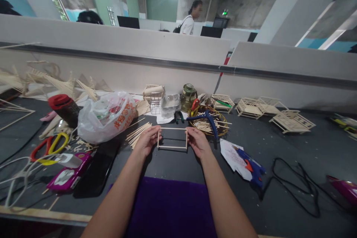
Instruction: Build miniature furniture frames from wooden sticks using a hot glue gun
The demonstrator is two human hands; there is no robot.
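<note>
Between my two hands is a small rectangular frame of thin wooden sticks point(173, 147), held up over the dark table. My left hand point(148, 140) pinches its left side, fingers closed on the stick. On the opposite side my right hand point(197, 141) grips the right stick the same way. A bundle of loose wooden sticks point(137, 134) lies just beyond my left hand. Past my right hand sits a round basket point(223, 131) of short sticks, with a blue clamp-like tool point(212, 124) on it. A blue glue gun point(253, 167) lies on the right beside a piece of paper point(232, 156).
Small wooden stick models point(292, 121) stand along the back right. At left are a plastic bag point(106, 117), scissors point(49, 147), a black phone point(97, 173) and a purple box point(69, 174). A black cable point(302, 182) curls on the right. A person point(188, 24) is beyond the partition point(134, 42).
</note>
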